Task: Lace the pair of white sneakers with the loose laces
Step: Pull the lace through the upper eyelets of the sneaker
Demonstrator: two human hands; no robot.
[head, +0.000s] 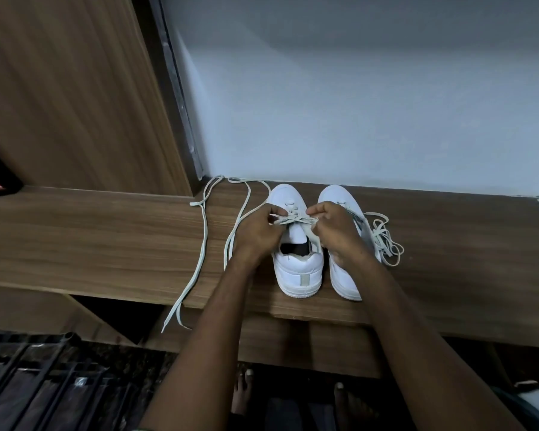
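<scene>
Left hand (257, 231), right hand (336, 230): both grips pinch lace (293, 219) over left sneaker (296, 262); bench (106, 237).

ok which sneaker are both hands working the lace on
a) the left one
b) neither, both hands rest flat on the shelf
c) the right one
a: the left hand and right hand pinch the lace crossing the left sneaker; the right sneaker lies beside it with its tangled lace alongside.
</scene>
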